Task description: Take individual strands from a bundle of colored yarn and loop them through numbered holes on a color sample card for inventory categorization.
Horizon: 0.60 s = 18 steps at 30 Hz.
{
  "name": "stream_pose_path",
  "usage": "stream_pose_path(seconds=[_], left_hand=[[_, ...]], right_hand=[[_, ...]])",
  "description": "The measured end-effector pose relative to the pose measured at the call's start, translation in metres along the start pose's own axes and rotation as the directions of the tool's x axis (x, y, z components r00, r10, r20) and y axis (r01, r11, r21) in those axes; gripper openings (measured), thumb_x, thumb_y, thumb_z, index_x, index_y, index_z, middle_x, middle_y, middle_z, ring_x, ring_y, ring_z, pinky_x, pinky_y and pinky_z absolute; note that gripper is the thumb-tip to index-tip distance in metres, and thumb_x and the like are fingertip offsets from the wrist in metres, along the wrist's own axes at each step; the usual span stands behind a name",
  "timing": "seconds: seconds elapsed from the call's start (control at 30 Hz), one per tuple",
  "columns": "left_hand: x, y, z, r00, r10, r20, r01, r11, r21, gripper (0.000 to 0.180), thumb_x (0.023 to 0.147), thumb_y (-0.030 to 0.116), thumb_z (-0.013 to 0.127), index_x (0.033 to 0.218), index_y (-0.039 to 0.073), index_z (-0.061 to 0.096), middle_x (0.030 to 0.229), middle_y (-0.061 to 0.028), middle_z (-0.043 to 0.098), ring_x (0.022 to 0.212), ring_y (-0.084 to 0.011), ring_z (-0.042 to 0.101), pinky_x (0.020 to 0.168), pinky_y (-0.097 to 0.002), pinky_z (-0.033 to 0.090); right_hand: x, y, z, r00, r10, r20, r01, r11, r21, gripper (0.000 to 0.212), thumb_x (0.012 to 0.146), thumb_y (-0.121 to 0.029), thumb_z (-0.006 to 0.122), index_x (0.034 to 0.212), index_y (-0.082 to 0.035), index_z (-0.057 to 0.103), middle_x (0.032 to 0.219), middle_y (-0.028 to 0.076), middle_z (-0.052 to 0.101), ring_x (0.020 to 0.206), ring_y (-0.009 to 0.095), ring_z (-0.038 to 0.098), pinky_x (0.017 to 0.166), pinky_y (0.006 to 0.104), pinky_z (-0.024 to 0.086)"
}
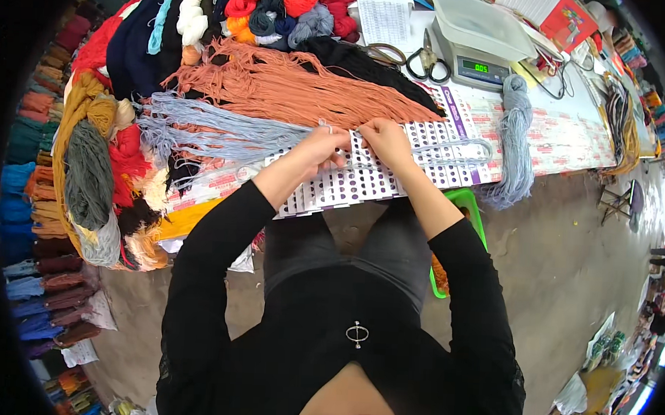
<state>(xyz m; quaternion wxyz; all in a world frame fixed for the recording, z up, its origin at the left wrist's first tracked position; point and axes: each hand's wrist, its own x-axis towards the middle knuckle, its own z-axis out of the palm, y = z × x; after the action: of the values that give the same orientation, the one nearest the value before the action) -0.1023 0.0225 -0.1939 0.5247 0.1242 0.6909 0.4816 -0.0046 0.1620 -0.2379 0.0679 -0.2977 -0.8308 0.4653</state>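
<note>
White cards with rows of punched holes [341,189] lie along the table's near edge. From the left, a bundle of light blue yarn [217,124] runs to my left hand [325,148], whose fingers are closed on its end. My right hand [387,143] is closed in a pinch at the card just beside it; what its fingertips hold is hidden. Light blue strands [461,148] also loop across the card to the right of my right hand. Behind both hands, salmon yarn [293,83] spreads across the table.
Scissors [428,62] lie before a digital scale [481,69] bearing a clear plastic tub [481,25]. A grey-blue hank [515,134] hangs over the near edge. Mustard and dark green hanks [89,171] drape at left. A green basket [470,206] stands below the table.
</note>
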Motion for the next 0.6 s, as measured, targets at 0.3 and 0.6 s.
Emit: stream_pose_path(seconds=[0.3, 0.6], left_hand=[[0.033, -0.008, -0.003, 0.997, 0.066, -0.051, -0.066, 0.998, 0.006, 0.011, 0.084, 0.009, 0.053, 0.078, 0.002, 0.059, 0.068, -0.0053, 0.062, 0.04, -0.0079, 0.045, 0.038, -0.022, 0.032], [0.018, -0.016, -0.021, 0.973, 0.191, -0.13, -0.191, 0.982, 0.012, 0.018, 0.087, 0.017, 0.053, 0.083, 0.001, 0.06, 0.075, -0.0064, 0.066, 0.041, -0.0061, 0.044, 0.037, -0.0205, 0.031]], right_hand=[[0.01, -0.002, -0.001, 0.975, 0.044, 0.218, -0.097, 0.965, 0.242, 0.022, 0.078, -0.028, 0.059, 0.079, -0.007, 0.067, 0.066, 0.0, 0.065, 0.056, 0.013, 0.059, 0.057, 0.0295, 0.046], [0.001, -0.002, -0.001, 0.991, -0.021, 0.132, 0.013, 0.998, 0.054, 0.024, 0.079, -0.03, 0.06, 0.09, -0.008, 0.057, 0.066, 0.001, 0.065, 0.057, 0.013, 0.06, 0.054, 0.0279, 0.044]])
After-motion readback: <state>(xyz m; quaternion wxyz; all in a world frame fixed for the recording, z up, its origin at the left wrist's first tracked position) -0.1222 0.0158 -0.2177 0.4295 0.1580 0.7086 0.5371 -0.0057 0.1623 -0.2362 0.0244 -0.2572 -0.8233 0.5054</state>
